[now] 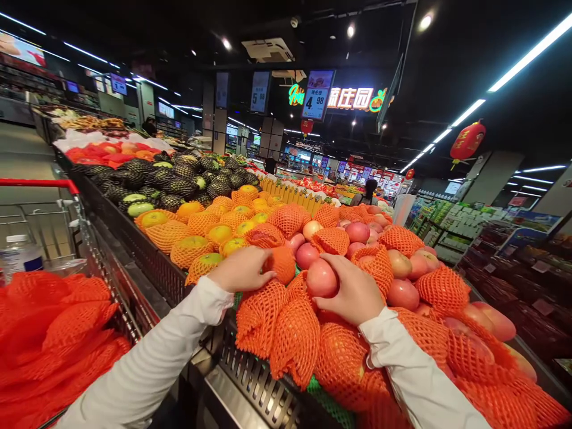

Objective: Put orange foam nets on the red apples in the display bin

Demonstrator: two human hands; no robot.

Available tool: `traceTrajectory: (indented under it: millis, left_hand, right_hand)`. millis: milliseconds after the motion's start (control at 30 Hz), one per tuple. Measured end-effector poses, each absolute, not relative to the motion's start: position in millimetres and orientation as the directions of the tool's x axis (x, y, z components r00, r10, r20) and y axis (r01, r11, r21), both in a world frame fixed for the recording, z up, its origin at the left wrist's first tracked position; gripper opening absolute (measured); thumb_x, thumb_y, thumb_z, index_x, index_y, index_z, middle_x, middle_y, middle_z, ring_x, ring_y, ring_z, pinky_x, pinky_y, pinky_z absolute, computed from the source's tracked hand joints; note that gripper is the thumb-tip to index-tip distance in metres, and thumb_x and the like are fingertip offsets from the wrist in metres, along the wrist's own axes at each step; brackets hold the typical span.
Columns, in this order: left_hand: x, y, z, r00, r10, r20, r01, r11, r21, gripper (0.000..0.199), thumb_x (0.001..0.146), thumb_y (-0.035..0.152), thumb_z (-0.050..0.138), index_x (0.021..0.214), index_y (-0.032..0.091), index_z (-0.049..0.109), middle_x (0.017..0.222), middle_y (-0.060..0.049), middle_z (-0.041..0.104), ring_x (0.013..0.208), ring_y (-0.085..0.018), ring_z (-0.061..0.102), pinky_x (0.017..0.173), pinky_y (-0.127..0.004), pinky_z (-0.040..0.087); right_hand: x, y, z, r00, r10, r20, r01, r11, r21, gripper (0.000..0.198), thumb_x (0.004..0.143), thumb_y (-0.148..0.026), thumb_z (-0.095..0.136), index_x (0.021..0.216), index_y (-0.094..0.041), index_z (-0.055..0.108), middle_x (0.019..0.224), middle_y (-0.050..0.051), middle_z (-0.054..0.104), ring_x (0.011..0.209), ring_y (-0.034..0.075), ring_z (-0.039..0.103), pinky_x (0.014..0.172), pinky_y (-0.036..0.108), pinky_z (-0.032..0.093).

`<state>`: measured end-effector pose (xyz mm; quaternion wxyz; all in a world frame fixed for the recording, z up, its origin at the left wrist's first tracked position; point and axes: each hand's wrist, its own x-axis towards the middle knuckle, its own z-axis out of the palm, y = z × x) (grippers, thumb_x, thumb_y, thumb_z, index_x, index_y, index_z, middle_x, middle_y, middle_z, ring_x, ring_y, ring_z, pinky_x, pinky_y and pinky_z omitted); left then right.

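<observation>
My right hand [353, 291] is closed around a pinkish-red apple [322, 278], its fingers and thumb on the fruit's right side. To its left, my left hand [243, 268] pinches an orange foam net sleeve [283, 264]; whether a fruit sits inside that sleeve I cannot tell. Both hands are above a heap of apples, some bare, such as the red apple [307, 255], and some wrapped in orange netting, such as the netted apple [295, 339] in front. Part of each hand's fingertips is hidden.
Yellow-orange citrus fruits [192, 251] in nets lie left of the apples, with dark-netted melons [174, 176] beyond. The black slatted crate edge [263, 381] runs along the front. At left stands a shopping cart [40, 183] holding red netting [53, 333] and a bottle [20, 255].
</observation>
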<state>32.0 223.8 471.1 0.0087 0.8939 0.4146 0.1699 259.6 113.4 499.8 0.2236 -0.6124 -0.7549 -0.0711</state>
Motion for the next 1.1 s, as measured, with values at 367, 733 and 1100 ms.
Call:
traceTrajectory:
  millis: [367,733,1100]
  left_hand:
    - [35,211,457,0.592,0.655,0.469,0.661,-0.728,0.182,0.028,0.089,0.021,0.043,0.094,0.019,0.070,0.099,-0.009,0.074,0.093,-0.025,0.068,0.080,-0.035,0.050]
    - [-249,173,296,-0.581,0.755,0.305,0.793,0.441,0.419,0.036,0.087,0.032,0.047,0.113,0.010,0.059,0.123,-0.020,0.059,0.117,-0.037,0.053,0.089,-0.044,0.046]
    - [-268,166,244,-0.436,0.885,0.166,0.844,0.338,0.417,0.018,0.080,0.024,0.059,0.094,0.013,0.062,0.117,-0.013,0.065,0.109,-0.026,0.059,0.092,-0.038,0.045]
  right_hand:
    - [269,119,500,-0.203,0.881,0.427,0.938,0.300,-0.173,0.077,0.065,-0.031,0.079,0.137,-0.022,0.052,0.137,0.008,0.062,0.120,0.031,0.062,0.100,0.048,0.052]
    - [280,122,501,-0.445,0.842,0.306,0.893,0.444,0.075,0.075,0.071,-0.043,0.077,0.139,-0.027,0.051,0.134,0.007,0.066,0.114,0.035,0.068,0.090,0.046,0.057]
    - [286,126,501,-0.461,0.832,0.309,0.885,0.455,0.096,0.078,0.069,-0.048,0.078,0.140,-0.030,0.052,0.127,0.007,0.070,0.095,0.034,0.073,0.077,0.045,0.058]
